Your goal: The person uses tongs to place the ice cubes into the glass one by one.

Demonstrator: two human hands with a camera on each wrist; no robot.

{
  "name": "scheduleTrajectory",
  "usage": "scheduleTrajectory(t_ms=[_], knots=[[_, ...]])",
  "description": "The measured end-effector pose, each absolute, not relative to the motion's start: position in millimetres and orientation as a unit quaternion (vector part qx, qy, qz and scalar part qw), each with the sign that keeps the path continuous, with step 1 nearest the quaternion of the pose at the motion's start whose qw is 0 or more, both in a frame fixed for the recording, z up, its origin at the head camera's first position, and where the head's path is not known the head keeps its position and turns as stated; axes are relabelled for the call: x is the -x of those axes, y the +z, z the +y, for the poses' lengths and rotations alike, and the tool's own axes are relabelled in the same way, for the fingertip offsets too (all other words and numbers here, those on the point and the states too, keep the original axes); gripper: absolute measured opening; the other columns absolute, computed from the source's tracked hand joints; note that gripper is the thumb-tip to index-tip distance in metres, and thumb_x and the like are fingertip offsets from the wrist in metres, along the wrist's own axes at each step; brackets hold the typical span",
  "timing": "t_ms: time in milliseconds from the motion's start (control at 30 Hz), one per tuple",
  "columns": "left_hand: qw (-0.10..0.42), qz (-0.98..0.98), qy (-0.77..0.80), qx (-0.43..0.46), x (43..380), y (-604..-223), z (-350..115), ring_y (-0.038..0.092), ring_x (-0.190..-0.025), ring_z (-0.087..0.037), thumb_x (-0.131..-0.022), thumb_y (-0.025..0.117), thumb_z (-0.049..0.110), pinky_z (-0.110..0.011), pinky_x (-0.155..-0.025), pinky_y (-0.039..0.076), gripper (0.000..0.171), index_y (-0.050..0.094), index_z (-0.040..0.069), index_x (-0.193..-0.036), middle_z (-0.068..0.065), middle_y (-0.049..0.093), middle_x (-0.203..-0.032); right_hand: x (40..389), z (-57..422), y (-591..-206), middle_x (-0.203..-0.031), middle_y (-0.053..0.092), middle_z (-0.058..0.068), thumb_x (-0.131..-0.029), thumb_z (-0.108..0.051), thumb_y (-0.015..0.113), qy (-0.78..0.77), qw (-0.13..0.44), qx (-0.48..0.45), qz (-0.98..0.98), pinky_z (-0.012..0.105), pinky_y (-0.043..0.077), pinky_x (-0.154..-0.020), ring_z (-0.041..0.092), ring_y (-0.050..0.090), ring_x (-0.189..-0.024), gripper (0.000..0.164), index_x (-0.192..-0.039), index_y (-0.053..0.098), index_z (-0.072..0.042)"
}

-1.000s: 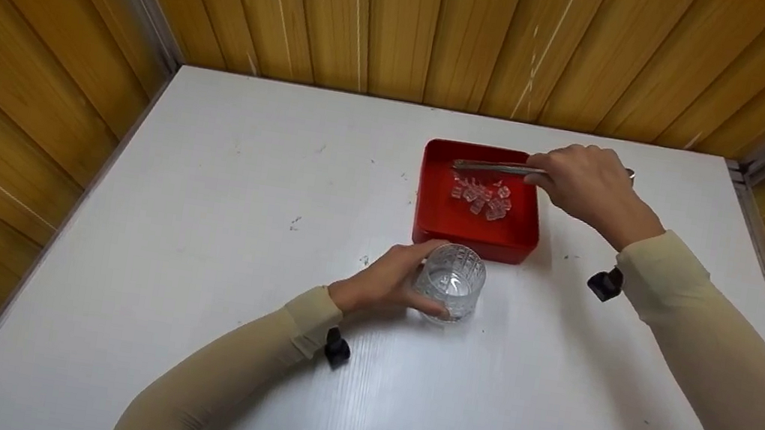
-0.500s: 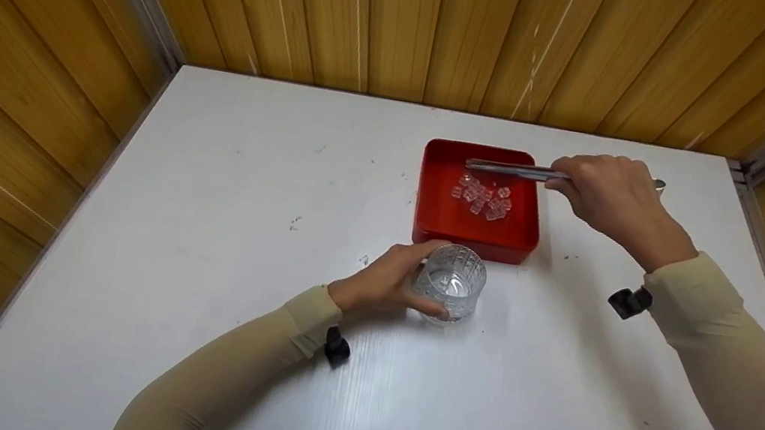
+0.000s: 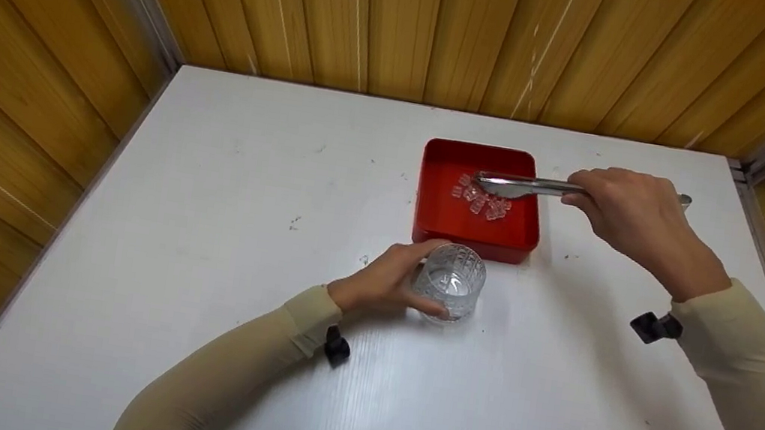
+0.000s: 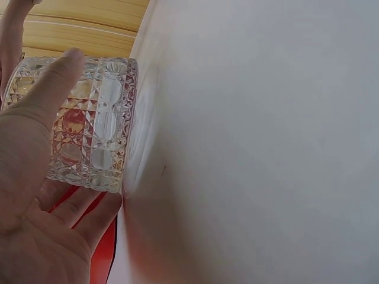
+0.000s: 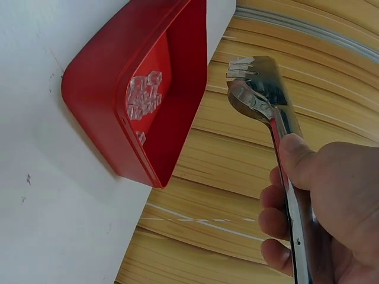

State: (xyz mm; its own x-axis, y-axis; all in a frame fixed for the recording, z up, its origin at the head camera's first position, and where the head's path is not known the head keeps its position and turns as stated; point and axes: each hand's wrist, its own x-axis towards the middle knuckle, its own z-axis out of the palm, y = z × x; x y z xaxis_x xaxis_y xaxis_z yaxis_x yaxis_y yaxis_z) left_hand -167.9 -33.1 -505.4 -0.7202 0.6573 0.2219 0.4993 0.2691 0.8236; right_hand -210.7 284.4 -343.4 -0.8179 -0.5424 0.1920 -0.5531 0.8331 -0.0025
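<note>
My left hand (image 3: 388, 280) holds a clear cut-glass tumbler (image 3: 459, 287) that stands upright on the white table. In the left wrist view the thumb lies across the near side of the patterned tumbler (image 4: 98, 124) and the fingers reach round the far side. My right hand (image 3: 633, 211) grips metal tongs (image 3: 538, 186), their tips over a red square tray (image 3: 472, 247). Several clear cubes (image 3: 477, 205) lie inside the tray. In the right wrist view the tongs (image 5: 281, 118) have one spoon-like and one pronged end, both above the tray; I cannot tell whether anything sits between them.
The white table (image 3: 267, 175) is bounded by yellow wood-panelled walls (image 3: 404, 21) at the back and sides. The tray stands just behind the tumbler, close to it.
My right hand has moved right and nearer, and the tongs' tips have shifted right, now turned and in front of some cubes. The left hand and tumbler have not moved.
</note>
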Motion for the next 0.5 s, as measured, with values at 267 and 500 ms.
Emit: scheduleTrajectory(t_ms=[267,500], knots=[[0.082,0.797,0.474,-0.365,170,-504,-34,0.061,-0.119,-0.014,-0.074,0.095,0.035,-0.026,-0.106,0.046,0.091,0.048,0.012,-0.148,-0.004,0.066,-0.134,196,288,-342,-0.079,0.069,0.001,-0.091,-0.015,0.079,0.033,0.127,-0.320,-0.938,0.030,0.040,-0.047,0.016,0.056,-0.064,0.014,-0.103,0.073,-0.012],[0.085,0.797,0.474,-0.364,171,-505,-34,0.061,-0.119,-0.014,-0.074,0.095,0.034,-0.025,-0.106,0.046,0.091,0.048,0.012,-0.148,-0.004,0.066,-0.133,183,290,-340,-0.080,0.070,-0.002,-0.089,-0.014,0.081,0.036,0.135,-0.343,-0.929,0.027,0.039,-0.046,0.013,0.056,-0.063,0.018,-0.104,0.072,-0.013]])
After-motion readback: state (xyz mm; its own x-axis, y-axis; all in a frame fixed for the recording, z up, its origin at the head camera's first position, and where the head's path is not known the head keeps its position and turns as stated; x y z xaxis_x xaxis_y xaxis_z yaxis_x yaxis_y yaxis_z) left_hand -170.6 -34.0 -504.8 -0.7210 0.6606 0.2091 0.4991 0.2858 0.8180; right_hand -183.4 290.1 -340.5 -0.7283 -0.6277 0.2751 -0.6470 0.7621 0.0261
